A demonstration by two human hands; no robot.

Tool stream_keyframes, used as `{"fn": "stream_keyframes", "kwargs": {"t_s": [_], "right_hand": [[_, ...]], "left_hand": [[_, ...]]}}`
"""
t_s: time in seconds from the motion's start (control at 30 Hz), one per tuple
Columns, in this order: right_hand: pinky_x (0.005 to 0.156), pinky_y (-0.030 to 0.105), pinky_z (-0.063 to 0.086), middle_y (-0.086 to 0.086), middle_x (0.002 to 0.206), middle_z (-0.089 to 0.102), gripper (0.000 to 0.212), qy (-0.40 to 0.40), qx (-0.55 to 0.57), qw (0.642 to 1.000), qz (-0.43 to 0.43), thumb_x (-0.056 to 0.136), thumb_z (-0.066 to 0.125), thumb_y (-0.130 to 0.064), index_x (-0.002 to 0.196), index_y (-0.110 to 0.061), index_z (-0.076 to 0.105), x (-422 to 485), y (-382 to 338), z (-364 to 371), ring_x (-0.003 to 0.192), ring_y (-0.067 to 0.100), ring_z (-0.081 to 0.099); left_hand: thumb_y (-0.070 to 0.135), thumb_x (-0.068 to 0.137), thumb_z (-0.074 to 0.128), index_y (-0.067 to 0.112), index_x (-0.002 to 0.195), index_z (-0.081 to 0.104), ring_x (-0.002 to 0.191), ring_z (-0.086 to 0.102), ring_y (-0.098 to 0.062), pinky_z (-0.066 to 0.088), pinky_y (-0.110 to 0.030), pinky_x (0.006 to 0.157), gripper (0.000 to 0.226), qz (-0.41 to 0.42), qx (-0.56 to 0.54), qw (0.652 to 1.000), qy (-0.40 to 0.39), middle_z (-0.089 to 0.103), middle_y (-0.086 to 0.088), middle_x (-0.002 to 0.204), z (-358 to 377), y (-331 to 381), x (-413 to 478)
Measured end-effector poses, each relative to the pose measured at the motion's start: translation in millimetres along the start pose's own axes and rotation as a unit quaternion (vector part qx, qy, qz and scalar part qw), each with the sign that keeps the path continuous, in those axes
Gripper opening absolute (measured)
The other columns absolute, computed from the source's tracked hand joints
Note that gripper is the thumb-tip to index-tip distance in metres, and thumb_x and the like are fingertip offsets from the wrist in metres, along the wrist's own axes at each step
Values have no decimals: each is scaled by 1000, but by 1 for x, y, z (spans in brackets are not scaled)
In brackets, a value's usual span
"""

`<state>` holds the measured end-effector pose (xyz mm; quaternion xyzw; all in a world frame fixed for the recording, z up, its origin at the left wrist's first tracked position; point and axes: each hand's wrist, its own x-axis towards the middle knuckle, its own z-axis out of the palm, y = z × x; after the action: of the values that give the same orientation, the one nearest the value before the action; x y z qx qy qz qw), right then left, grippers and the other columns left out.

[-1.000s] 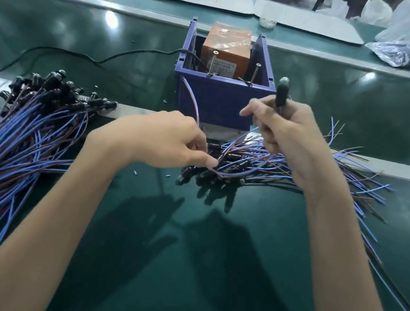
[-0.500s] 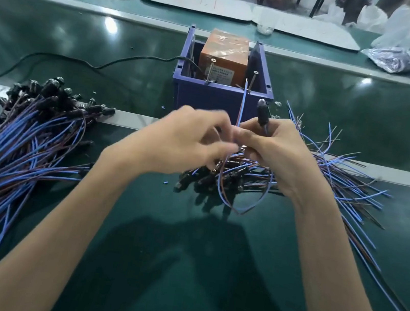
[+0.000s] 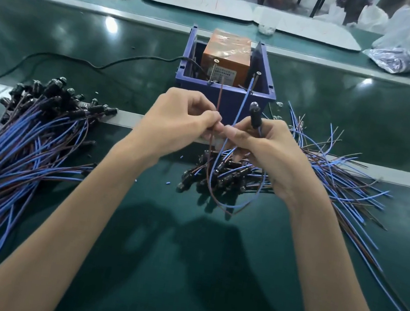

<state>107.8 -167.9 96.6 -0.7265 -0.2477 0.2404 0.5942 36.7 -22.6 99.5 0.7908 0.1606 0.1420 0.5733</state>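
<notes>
My left hand [image 3: 179,121] pinches a brown wire [image 3: 219,98] that rises toward the left metal pin of the blue box [image 3: 223,99]. My right hand [image 3: 266,149] grips a black LED holder [image 3: 255,116] pointing up and pinches its blue wire [image 3: 243,102], which rises toward the right pin. Both wires hang in a loop [image 3: 230,207] under my hands. Inside the box stands an orange block [image 3: 226,54] with two upright pins in front of it.
A large bundle of blue and brown wired holders [image 3: 22,131] lies at the left. Another pile [image 3: 222,177] lies under my hands, its wires fanning right [image 3: 343,174]. A black cable [image 3: 92,62] runs left from the box. Grey mats and plastic bags [image 3: 401,60] sit behind.
My hands came together in front of the box. The two wire ends now stand up separately, brown in the left hand and blue in the right, reaching toward the pins.
</notes>
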Motion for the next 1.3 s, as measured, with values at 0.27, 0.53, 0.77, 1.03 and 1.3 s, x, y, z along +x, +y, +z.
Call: {"fn": "stream_keyframes", "kwargs": {"t_s": [0.27,0.53,0.77,1.03,1.3], "right_hand": [[38,12,28,-3,54,63,31,133,66,989,6,86,44,8,99,-19,56,19,-8,-2,38,4,33],[54,18,36,-10,38,49,17,241,-45,969,-42,94,47,-14,103,-27,52,33,-9,-17,39,2,45],[59,22,38,-4,42,45,36,248,-128,959,-43,91,58,-36,91,-3,71,35,-14,-34,48,12,41],[54,26,31,-7,47,37,20,245,-141,958,-45,83,57,-27,74,-29,75,35,-22,-34,59,14,33],[58,20,39,-12,57,52,21,288,-140,945,-72,83,57,-16,70,-29,67,42,-23,-34,59,9,46]], "left_hand": [[22,92,59,24,83,65,49,51,9,41,-20,62,11,11,133,988,78,63,12,59,-6,-7,8],[22,92,59,27,93,64,48,50,8,43,-26,65,7,10,243,970,25,66,12,56,-34,2,20],[21,92,60,30,83,72,42,46,4,37,-24,57,17,-9,245,969,-15,63,10,52,-56,20,30],[26,90,63,37,78,73,51,50,2,42,-28,67,19,-27,236,971,-18,67,12,58,-70,18,31],[26,87,60,36,83,75,55,51,9,35,-18,58,18,2,202,973,113,65,16,55,-54,15,39]]}}
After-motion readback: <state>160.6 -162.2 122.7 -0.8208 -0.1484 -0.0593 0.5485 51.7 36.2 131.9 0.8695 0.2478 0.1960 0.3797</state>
